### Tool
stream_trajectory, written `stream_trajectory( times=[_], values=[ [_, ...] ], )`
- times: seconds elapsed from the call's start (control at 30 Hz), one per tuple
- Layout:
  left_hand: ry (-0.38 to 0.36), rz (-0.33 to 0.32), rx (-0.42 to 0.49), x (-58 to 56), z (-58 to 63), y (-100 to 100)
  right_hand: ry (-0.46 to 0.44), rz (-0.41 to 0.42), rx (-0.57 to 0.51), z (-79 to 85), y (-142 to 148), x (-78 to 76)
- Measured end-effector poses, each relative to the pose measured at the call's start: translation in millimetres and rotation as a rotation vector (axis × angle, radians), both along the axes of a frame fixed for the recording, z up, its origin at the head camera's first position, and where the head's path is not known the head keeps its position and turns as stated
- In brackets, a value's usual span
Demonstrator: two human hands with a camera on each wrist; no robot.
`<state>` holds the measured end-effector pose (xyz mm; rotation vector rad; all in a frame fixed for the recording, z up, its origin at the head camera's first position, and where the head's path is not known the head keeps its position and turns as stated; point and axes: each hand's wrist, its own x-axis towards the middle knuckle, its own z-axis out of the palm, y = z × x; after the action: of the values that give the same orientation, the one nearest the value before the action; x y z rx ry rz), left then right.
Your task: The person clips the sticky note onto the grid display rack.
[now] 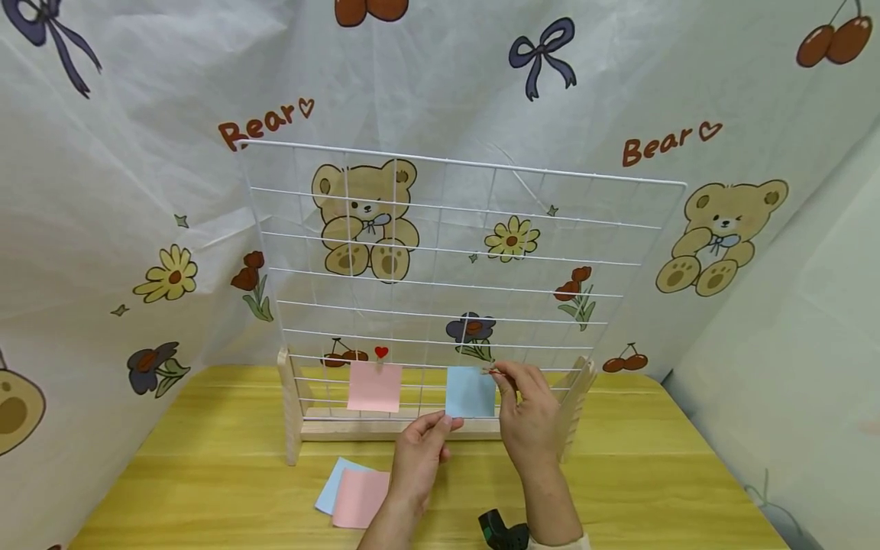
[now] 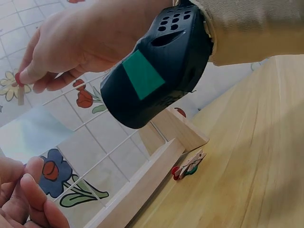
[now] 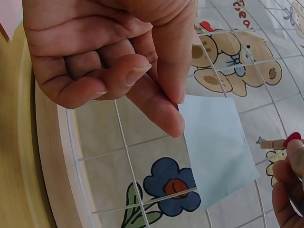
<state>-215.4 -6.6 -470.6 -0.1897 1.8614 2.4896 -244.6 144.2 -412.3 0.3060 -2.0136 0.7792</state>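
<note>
A light blue paper square [image 1: 470,392] is held against a white wire grid rack [image 1: 440,286]. My left hand [image 1: 419,457] pinches the bottom edge of that paper between thumb and forefinger. Close to its upper right corner, my right hand [image 1: 532,418] pinches a small wooden clothespin [image 3: 272,144] with a red piece on its end. In the right wrist view the clothespin looks apart from the paper. To the left, a pink paper square [image 1: 374,388] hangs from the grid under a clothespin with a red heart [image 1: 381,352].
Loose pink [image 1: 360,500] and blue [image 1: 334,483] papers overlap on the wooden table [image 1: 206,466]. Several clothespins [image 2: 189,166] lie near the rack's wooden foot in the left wrist view. A printed bear cloth [image 1: 440,99] hangs behind.
</note>
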Motion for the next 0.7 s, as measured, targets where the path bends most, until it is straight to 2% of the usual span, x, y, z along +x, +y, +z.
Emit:
stream_trajectory(
  times=[0.17, 0.43, 0.7],
  values=[
    [0.002, -0.003, 0.0, 0.4, -0.1, 0, -0.002, -0.019, 0.009, 0.8, -2, -1.0],
    [0.002, -0.007, 0.001, 1.4, -2.0, 1, 0.067, 0.051, -0.004, 0.7, -6, -6.5],
    [0.008, -0.004, -0.008, 1.2, -1.8, 0, -0.001, 0.033, -0.024, -2.6, -11, -7.8]
  ],
)
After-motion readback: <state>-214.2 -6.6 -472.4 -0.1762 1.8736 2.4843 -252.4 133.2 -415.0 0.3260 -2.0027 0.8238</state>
